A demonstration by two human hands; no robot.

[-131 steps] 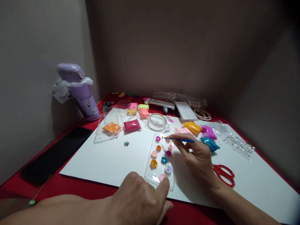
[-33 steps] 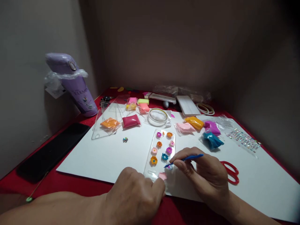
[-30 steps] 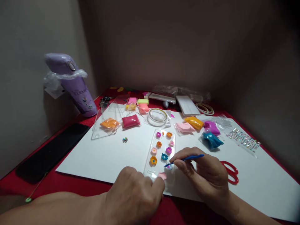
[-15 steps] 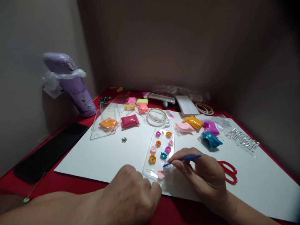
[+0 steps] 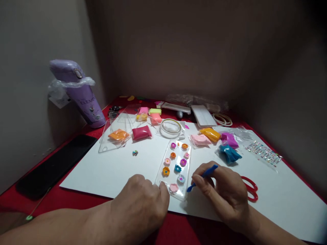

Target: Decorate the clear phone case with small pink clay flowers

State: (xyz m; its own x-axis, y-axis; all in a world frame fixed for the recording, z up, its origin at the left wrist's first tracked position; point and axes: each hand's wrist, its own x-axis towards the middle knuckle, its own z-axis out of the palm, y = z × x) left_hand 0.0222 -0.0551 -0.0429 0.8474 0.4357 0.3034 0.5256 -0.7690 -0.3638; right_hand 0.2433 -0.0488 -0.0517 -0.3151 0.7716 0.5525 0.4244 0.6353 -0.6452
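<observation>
A clear phone case (image 5: pixel 160 177) lies on the white board, dotted with small clay flowers in pink, orange, purple and teal. A pale pink clay flower (image 5: pixel 174 188) sits near its lower end, with a whitish-blue flower (image 5: pixel 181 178) just above. My left hand (image 5: pixel 143 200) is closed at the case's lower left corner, its thumb side on the edge; the curled fingertips are hidden. Between the thumb and fingers of my right hand (image 5: pixel 222 190) is a blue clay modelling tool (image 5: pixel 209 170). Its flattened tip points down just right of the case, apart from the flowers.
Red scissors (image 5: pixel 251 189) lie partly behind my right hand. Bagged clay, including a teal pack (image 5: pixel 228 153) and a crimson pack (image 5: pixel 141 132), lies across the white board (image 5: pixel 102 177). A gem sticker sheet (image 5: pixel 264 153) is at right, a black phone (image 5: pixel 51 166) and purple bottle (image 5: pixel 84 102) at left.
The blue tool has moved from over the whitish-blue flower to beside the case's lower right edge and turned more upright. My left hand has shifted slightly up and left onto the case's corner.
</observation>
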